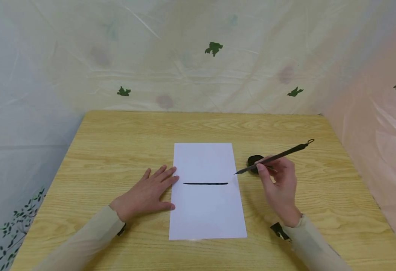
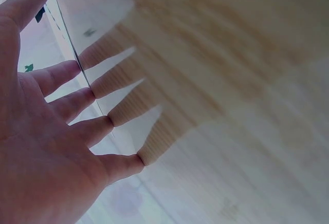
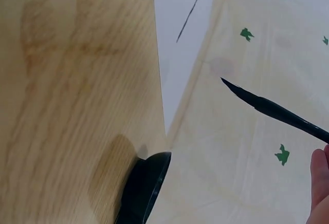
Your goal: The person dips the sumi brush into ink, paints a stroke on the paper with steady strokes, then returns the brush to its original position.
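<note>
A white sheet of paper (image 1: pixel 204 214) lies on the table with one black horizontal stroke (image 1: pixel 205 183) across its middle. My left hand (image 1: pixel 147 194) rests flat at the sheet's left edge, fingers spread, some fingertips on the paper. In the left wrist view its fingertips (image 2: pixel 126 165) touch the surface. My right hand (image 1: pixel 281 184) pinches a dark writing brush (image 1: pixel 286 152) between thumb and fingers. The brush's tip points left, above the sheet's right edge; in the right wrist view the black bristles (image 3: pixel 241 93) are off the paper. Partly behind that hand stands a small black ink dish (image 1: pixel 253 160).
The wood-grain table (image 1: pixel 116 131) is bounded by pale curtains (image 1: pixel 184 75) with green bird shapes at the back and sides. Dark pieces (image 1: pixel 280 230) show under the sleeve cuffs at both wrists.
</note>
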A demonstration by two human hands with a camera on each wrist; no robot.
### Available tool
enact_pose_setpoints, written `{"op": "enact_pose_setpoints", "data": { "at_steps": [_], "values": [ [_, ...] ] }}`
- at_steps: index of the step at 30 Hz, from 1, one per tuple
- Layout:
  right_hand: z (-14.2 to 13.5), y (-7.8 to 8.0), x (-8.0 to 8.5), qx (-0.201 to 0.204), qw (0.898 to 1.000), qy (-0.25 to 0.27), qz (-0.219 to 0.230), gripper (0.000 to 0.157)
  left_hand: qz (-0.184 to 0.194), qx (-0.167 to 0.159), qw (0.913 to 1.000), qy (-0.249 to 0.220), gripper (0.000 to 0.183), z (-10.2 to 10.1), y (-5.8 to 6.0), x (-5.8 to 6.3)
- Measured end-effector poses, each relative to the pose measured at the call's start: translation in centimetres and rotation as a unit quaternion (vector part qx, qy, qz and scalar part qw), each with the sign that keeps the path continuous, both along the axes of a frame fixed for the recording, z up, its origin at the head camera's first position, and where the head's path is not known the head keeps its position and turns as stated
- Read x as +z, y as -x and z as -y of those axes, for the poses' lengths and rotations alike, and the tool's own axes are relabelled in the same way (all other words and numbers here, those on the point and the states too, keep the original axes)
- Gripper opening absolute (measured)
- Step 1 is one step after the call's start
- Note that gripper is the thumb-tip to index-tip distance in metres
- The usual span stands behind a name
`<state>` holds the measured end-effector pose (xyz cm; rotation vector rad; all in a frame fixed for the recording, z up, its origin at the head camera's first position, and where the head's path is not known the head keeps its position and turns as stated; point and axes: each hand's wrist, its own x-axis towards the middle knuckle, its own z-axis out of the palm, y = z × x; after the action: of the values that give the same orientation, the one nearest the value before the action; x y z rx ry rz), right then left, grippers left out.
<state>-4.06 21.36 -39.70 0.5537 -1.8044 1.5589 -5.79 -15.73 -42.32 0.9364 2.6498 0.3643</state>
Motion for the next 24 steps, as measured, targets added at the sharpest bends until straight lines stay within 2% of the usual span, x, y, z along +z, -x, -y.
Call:
{"op": "enact_pose_setpoints", "data": {
  "at_steps": [5,12,24],
  "values": [
    [-0.9,-0.1,0.3,-0.008,0.999,0.04,-0.007,0.046,-0.004,-0.003,1.0,-0.005,0.087,0.1,-0.1,0.2],
    [-2.5,0.1,0.8,0.017,0.992,0.122,-0.026,0.036,-0.003,-0.004,1.0,-0.008,0.088,0.1,-0.1,0.3],
    [-4.1,0.2,1.9,-0.007,0.988,0.153,-0.03,0.032,0.0,-0.004,1.0,-0.008,0.088,0.2,-0.2,0.5]
  ]
}}
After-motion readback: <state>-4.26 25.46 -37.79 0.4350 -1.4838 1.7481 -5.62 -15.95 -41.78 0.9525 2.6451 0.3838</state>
